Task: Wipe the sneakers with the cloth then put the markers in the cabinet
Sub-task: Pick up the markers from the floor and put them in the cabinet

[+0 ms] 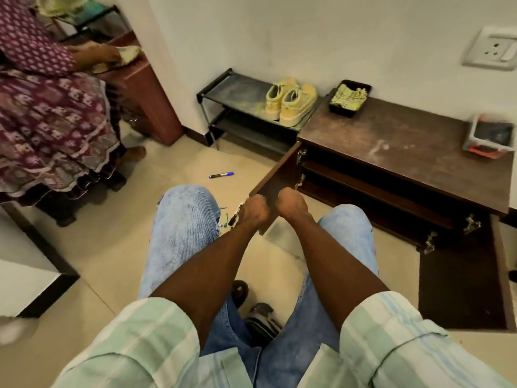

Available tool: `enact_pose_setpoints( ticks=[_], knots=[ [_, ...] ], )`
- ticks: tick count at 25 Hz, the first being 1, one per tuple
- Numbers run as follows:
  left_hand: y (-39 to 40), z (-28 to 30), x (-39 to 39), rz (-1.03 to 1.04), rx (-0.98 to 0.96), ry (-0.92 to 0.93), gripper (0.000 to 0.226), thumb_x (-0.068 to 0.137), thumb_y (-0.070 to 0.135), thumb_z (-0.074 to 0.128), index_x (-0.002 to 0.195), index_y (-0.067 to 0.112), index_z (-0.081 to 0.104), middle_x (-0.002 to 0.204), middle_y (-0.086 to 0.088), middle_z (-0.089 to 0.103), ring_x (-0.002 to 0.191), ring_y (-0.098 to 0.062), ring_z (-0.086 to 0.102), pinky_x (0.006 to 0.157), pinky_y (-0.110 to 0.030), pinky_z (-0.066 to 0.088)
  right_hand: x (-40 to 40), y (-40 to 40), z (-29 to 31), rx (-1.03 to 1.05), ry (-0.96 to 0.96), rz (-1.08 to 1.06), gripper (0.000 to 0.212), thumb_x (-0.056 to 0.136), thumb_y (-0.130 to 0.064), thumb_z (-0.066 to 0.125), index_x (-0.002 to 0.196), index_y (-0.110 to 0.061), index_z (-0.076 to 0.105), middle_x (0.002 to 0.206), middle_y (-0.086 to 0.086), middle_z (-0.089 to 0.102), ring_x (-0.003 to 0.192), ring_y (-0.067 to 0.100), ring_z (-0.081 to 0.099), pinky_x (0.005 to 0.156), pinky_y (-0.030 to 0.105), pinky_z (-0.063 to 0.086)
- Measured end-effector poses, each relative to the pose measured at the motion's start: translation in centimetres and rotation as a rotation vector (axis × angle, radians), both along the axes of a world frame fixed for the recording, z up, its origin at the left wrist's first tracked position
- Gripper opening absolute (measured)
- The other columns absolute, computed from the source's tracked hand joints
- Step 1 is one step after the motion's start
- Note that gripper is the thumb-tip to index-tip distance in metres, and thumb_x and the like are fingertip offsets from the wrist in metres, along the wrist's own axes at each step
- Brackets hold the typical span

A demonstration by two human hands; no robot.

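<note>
I crouch facing the low brown cabinet (391, 135), both of its doors open. My left hand (256, 211) grips a black marker (235, 214) with a white label, just in front of the left door's (275, 175) free edge. My right hand (291, 204) is beside it, fingers curled away from view, so what it holds is hidden. A blue-capped marker (221, 175) lies on the floor ahead. Small green markers (224, 219) lie by my left knee. The yellow sneakers (291, 100) stand on a black shoe rack (223, 88). The yellow cloth (348, 95) sits in a black tray on the cabinet top.
The right cabinet door (461, 284) lies swung open near the floor. A grey and orange box (489, 135) stands on the cabinet's right end. Another person in a purple patterned dress (50, 121) stands at the left by a brown table (145, 79). A wall socket (492, 50) is above.
</note>
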State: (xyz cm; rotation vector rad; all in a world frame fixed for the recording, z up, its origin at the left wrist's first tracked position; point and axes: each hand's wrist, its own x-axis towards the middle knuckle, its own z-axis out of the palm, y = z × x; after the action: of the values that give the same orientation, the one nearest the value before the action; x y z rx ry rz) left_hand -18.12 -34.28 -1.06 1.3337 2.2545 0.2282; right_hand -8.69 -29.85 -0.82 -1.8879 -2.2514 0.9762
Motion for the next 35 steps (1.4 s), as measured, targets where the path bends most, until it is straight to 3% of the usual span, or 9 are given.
enact_pose_setpoints(
  ticks=[7, 10, 15, 21, 24, 27, 30, 33, 35],
  knots=[
    [-5.2, -2.8, -10.6, 0.051, -0.182, 0.059, 0.022, 0.084, 0.009, 0.048, 0.094, -0.002, 0.064, 0.105, -0.017, 0.066, 0.098, -0.034, 0.062, 0.072, -0.029, 0.044, -4.7, -1.3, -2.7, -0.084, -0.017, 0.193, 0.018, 0.087, -0.004, 0.053, 0.1, 0.003, 0.063, 0.104, 0.016, 0.065, 0.097, 0.031, 0.063, 0.069, 0.027, 0.044],
    [-6.2, -4.4, -15.4, 0.045, -0.203, 0.071, 0.023, 0.086, 0.012, 0.049, 0.098, -0.003, 0.063, 0.11, -0.019, 0.063, 0.101, -0.034, 0.059, 0.071, -0.028, 0.038, -8.0, -1.8, -4.9, -0.106, -0.03, 0.316, 0.011, 0.089, -0.005, 0.051, 0.086, 0.0, 0.061, 0.109, 0.016, 0.063, 0.104, 0.03, 0.061, 0.074, 0.026, 0.042],
    [-2.6, -8.4, -22.1, 0.05, -0.146, -0.016, 0.032, 0.088, 0.011, 0.052, 0.116, 0.0, 0.063, 0.125, -0.017, 0.059, 0.114, -0.034, 0.054, 0.09, -0.033, 0.042, -13.8, -0.4, -10.7, -0.104, -0.066, 0.317, 0.029, 0.09, -0.008, 0.049, 0.118, -0.004, 0.059, 0.124, 0.012, 0.059, 0.115, 0.028, 0.056, 0.092, 0.032, 0.046],
    [3.1, -17.9, -26.1, 0.236, -0.112, -0.177, 0.025, 0.087, 0.008, 0.052, 0.105, -0.004, 0.067, 0.109, -0.021, 0.066, 0.104, -0.036, 0.06, 0.081, -0.033, 0.044, -20.4, 3.6, -20.4, -0.212, -0.136, 0.291, 0.024, 0.089, -0.01, 0.053, 0.112, -0.005, 0.059, 0.118, 0.013, 0.061, 0.109, 0.029, 0.058, 0.084, 0.031, 0.046],
    [4.6, -23.2, -27.0, 0.255, -0.168, -0.235, 0.025, 0.086, 0.005, 0.052, 0.105, -0.004, 0.066, 0.108, -0.02, 0.066, 0.103, -0.034, 0.062, 0.076, -0.029, 0.043, -22.5, 6.2, -26.0, -0.259, -0.154, 0.225, 0.019, 0.089, -0.011, 0.053, 0.105, -0.001, 0.059, 0.114, 0.016, 0.062, 0.108, 0.032, 0.058, 0.081, 0.03, 0.046],
    [6.6, -27.9, -29.3, 0.221, -0.171, -0.245, 0.027, 0.088, 0.007, 0.053, 0.109, -0.005, 0.064, 0.114, -0.02, 0.064, 0.105, -0.033, 0.06, 0.081, -0.031, 0.044, -25.0, 8.7, -31.1, -0.31, -0.177, 0.031, 0.025, 0.091, -0.016, 0.054, 0.111, 0.0, 0.059, 0.119, 0.016, 0.062, 0.112, 0.031, 0.058, 0.083, 0.03, 0.047],
    [9.2, -30.4, -30.9, 0.309, -0.196, -0.261, 0.024, 0.09, 0.007, 0.048, 0.102, -0.005, 0.066, 0.107, -0.019, 0.067, 0.1, -0.032, 0.064, 0.08, -0.031, 0.05, -27.2, 10.5, -35.0, -0.342, -0.151, -0.146, 0.032, 0.093, -0.022, 0.056, 0.117, -0.002, 0.059, 0.122, 0.015, 0.062, 0.114, 0.029, 0.058, 0.085, 0.031, 0.047],
    [10.7, -31.8, -31.2, 0.421, -0.187, -0.369, 0.028, 0.092, 0.009, 0.047, 0.109, -0.005, 0.065, 0.108, -0.023, 0.067, 0.102, -0.038, 0.064, 0.086, -0.043, 0.054, -28.5, 11.3, -37.4, -0.325, -0.104, -0.285, 0.038, 0.092, -0.032, 0.059, 0.116, -0.002, 0.06, 0.12, 0.015, 0.063, 0.111, 0.029, 0.06, 0.082, 0.032, 0.047],
    [10.9, -32.3, -31.6, 0.419, -0.203, -0.383, 0.027, 0.092, 0.009, 0.047, 0.107, -0.003, 0.066, 0.107, -0.021, 0.067, 0.102, -0.037, 0.063, 0.081, -0.04, 0.054, -29.0, 11.5, -38.8, -0.327, -0.102, -0.309, 0.041, 0.09, -0.035, 0.062, 0.114, -0.002, 0.06, 0.117, 0.014, 0.065, 0.108, 0.029, 0.062, 0.081, 0.033, 0.049]
  ],
)
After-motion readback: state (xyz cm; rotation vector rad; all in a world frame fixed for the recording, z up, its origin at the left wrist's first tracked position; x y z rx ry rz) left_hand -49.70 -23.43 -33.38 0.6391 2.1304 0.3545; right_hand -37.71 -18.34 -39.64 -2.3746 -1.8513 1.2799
